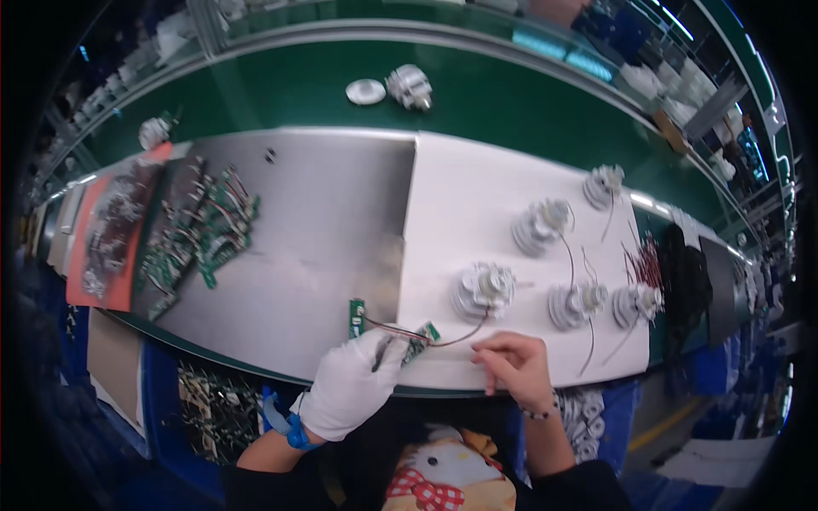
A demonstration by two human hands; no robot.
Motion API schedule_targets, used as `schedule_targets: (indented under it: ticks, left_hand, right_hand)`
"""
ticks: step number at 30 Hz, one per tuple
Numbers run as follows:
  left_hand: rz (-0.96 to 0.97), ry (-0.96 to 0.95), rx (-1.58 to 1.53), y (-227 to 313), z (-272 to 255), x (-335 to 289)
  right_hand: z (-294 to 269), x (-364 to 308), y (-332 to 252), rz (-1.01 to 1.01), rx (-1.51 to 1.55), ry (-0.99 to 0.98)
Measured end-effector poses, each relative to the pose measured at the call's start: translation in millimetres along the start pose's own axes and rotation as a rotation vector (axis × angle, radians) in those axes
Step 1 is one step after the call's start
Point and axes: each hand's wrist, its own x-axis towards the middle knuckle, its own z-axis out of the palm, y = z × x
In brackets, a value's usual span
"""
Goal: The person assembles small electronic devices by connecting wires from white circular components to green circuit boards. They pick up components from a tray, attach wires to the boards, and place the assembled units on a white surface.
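Note:
My left hand [349, 383], in a white glove with a blue wrist strap, is closed on a small green circuit board [421, 342] near the front edge of the bench. Thin dark and reddish wires link it to a second small green board [356, 318] standing just past the glove. A brown wire [464, 338] curves from the held board toward a white round ribbed fixture [486, 291]. My bare right hand [520, 368] hovers below that wire, fingers half curled and apart, with nothing visible in them. Part of the held board is hidden by the glove.
Several similar fixtures [578, 305] with loose wires stand on the white sheet [443, 196]. Wired circuit boards [226, 226] are heaped left on the metal plate [315, 213], beside bagged parts [119, 221]. Red wires [645, 262] lie right. Beyond runs a green belt [290, 94].

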Motion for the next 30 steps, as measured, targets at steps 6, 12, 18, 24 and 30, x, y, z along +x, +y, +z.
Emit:
schedule_targets:
  ticks: [6, 12, 18, 24, 30]
  left_hand:
    - [0.288, -0.404, 0.465, 52, -113, 50]
    - [0.142, -0.147, 0.696, 64, -140, 237]
    - [0.087, 0.190, 0.949, -113, -70, 345]
    - [-0.145, 0.293, 0.820, -150, -69, 367]
    - [0.166, 0.208, 0.066, -122, -93, 324]
  right_hand:
    - [-3, 8, 13, -0.455, -0.501, 0.216]
    - [-7, 12, 22, -0.434, -0.631, 0.324]
    - [-3, 17, 34, -0.397, -0.600, 0.278]
    - [9, 14, 19, -0.357, -0.567, 0.280]
    - [-5, 17, 32, -0.507, -0.467, 0.158]
